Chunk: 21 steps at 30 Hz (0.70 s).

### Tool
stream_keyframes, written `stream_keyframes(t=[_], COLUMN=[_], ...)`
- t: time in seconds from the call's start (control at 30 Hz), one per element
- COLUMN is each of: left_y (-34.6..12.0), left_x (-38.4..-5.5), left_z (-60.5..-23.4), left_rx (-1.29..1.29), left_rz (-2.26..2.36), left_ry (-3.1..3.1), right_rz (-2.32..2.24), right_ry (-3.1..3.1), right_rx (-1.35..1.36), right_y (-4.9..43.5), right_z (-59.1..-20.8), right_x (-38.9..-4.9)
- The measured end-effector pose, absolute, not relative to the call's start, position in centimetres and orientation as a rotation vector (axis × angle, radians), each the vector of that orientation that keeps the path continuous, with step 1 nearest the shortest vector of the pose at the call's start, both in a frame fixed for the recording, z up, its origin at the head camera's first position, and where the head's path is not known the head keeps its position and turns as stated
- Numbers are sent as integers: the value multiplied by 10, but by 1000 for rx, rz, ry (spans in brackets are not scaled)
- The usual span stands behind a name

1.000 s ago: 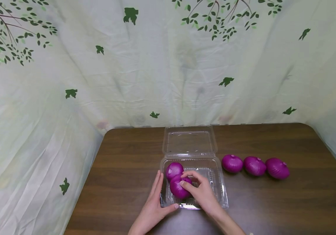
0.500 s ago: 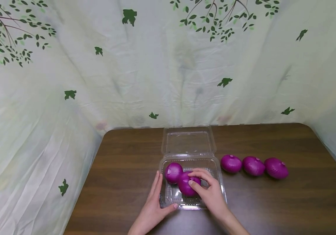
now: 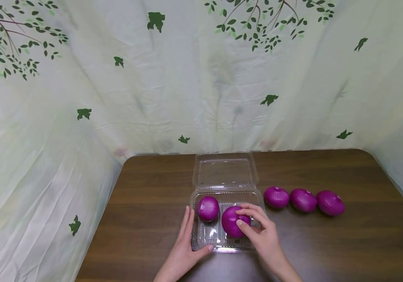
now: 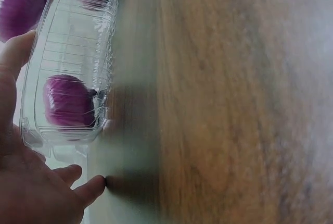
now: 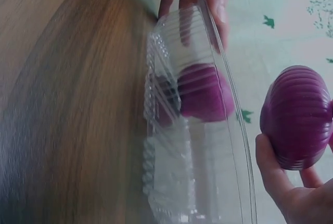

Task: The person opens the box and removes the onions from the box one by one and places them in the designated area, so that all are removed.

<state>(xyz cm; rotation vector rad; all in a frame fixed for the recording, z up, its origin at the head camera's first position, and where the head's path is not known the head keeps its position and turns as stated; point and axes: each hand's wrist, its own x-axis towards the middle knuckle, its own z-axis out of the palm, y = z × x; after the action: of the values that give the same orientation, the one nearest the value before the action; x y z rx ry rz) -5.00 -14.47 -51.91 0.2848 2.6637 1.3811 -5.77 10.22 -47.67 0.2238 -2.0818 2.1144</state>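
A clear plastic clamshell container [image 3: 215, 244] lies on the table with its lid folded back. One red onion [image 3: 208, 208] sits in its left part. My right hand [image 3: 263, 235] grips a second red onion [image 3: 232, 222] above the container's right part; the right wrist view shows this onion [image 5: 296, 117] higher than the rim. My left hand [image 3: 184, 244] rests against the container's left side and front corner, fingers straight and thumb at the front edge. In the left wrist view the seated onion [image 4: 68, 101] shows through the clear wall.
Three more red onions stand in a row right of the container: a near one [image 3: 276, 197], a middle one [image 3: 303, 200] and a far one [image 3: 330, 203]. The open lid [image 3: 225, 170] reaches toward the table's back edge. A leaf-patterned cloth [image 3: 201, 78] hangs behind the brown table [image 3: 145, 203].
The onion in my right hand has moved right, away from the seated onion, and a gap now separates them. My left hand stays at the container's side.
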Motion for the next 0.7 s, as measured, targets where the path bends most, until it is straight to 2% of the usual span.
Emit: stream_keyframes(t=[0.37,0.7], left_y=[-145,-145], left_x=[-50,-51], left_z=[-519,-516], left_rx=[252,250], left_rz=[1352,1350], left_ry=[2661,2663], right_rz=[2062,2054], right_ry=[-2055,-1974], right_rx=[191,-57], right_y=[127,139], right_z=[-475,-476], right_x=[-49,-40])
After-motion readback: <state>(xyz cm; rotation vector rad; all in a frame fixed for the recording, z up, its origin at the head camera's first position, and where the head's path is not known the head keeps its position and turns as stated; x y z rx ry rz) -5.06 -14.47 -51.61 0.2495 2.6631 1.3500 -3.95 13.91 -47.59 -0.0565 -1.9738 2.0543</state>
